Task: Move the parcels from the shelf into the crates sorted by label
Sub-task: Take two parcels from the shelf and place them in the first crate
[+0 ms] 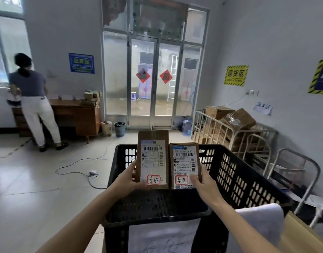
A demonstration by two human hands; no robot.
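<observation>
My left hand point(128, 177) grips one brown parcel point(152, 159), my right hand point(204, 181) another parcel point(185, 166), side by side above the black crate point(235, 172); behind, tiled floor point(38, 176), glass doors point(155, 81), labels seemingly matching.

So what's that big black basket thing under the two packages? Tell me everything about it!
The black crate looks like hard plastic, with rows of small slots cut through its walls and a thick smooth rim. It stands upright right in front of the person and looks empty inside. A white sheet with writing hangs on its near wall. The left hand and right hand each hold a brown parcel above it, not touching it.
</observation>
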